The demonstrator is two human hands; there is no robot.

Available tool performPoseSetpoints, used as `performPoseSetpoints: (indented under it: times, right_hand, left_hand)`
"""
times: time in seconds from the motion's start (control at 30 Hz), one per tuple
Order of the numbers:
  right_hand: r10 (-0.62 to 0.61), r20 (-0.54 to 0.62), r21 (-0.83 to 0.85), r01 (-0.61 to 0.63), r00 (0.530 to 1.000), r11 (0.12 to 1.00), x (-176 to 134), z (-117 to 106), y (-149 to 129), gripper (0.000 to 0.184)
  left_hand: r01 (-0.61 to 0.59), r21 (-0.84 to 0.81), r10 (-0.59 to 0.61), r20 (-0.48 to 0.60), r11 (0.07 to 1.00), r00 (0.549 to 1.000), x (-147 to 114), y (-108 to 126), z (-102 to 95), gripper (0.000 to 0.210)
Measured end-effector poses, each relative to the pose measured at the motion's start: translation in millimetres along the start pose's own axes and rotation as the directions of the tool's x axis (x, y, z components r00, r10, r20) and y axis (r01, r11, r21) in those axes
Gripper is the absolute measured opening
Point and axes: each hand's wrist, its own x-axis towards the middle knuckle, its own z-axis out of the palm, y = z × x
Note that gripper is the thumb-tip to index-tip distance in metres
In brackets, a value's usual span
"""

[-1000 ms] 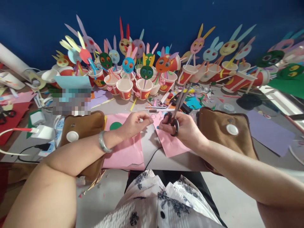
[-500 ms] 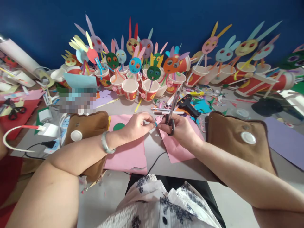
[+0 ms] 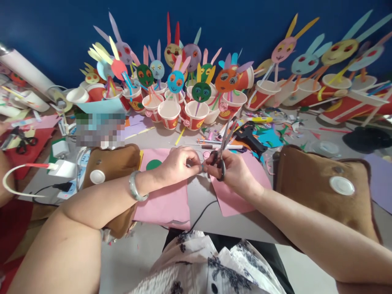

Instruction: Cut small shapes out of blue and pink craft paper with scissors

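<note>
A tiny blue scrap (image 3: pixel 202 165) sits where the fingertips of the left hand (image 3: pixel 183 161) and right hand (image 3: pixel 235 169) meet, over the worktop (image 3: pixel 198 192); its shape is too small to tell. The left hand is nearly closed, thumb and fingers pinching the scrap. The right hand curls round the scissors (image 3: pixel 225 142), their blades pointing up and away from the person, with its own fingertips at the scrap too. So fine a piece probably calls for a light pinch at the edge, to avoid creasing it, and blades are best aimed clear of the left fingers. Resting both forearms would likely steady the work. Farther out, a green disc (image 3: pixel 153 164) lies on the left pink sheet (image 3: pixel 162 200), a glue gun (image 3: pixel 249 136) lies beyond the right hand, and cups (image 3: pixel 169 118) stand behind.
</note>
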Motion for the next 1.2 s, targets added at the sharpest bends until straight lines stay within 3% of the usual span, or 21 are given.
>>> performPoseSetpoints:
  times: [0.43,0.57,0.7,0.77,0.87,0.97,1.07,1.2]
  right_hand:
    - [-0.058,0.001,-0.043,0.058,0.998,0.997,-3,5,8,0.013]
    - [-0.091,0.009,-0.163,0.091,0.996,0.982,-2,6,9,0.008]
    - [-0.218,0.027,-0.365,0.213,0.975,0.906,-6,1,3,0.007]
    - [-0.333,0.097,-0.468,0.338,0.938,0.816,-9,-3,0,0.01]
    - [-0.483,0.298,-0.552,0.561,0.824,0.617,-12,-8,-2,0.009]
    - [-0.499,0.479,-0.575,0.688,0.722,0.442,-16,-10,-2,0.011]
    - [-0.462,0.572,-0.583,0.732,0.677,0.351,-18,-10,-2,0.018]
    - [-0.405,0.626,-0.58,0.745,0.667,0.33,-18,-10,0,0.029]
  left_hand:
    - [0.014,0.035,-0.015,0.028,0.999,1.0,-1,-2,0.7,0.009]
    - [0.037,0.173,-0.049,0.069,0.984,0.996,-1,-5,1.3,0.01]
    - [0.005,0.348,-0.038,0.09,0.938,0.995,-1,-10,1.4,0.012]
    - [0.007,0.399,-0.044,0.084,0.917,0.995,0,-10,1.5,0.011]
    - [0.02,0.439,-0.063,0.084,0.898,0.994,0,-9,1.5,0.008]
    - [0.025,0.432,-0.063,0.074,0.902,0.995,0,-10,0.1,0.005]
    - [0.038,0.393,-0.069,0.066,0.919,0.995,1,-11,-1.9,0.005]
    - [0.087,0.313,-0.094,0.009,0.946,0.995,4,-10,-4.3,0.014]
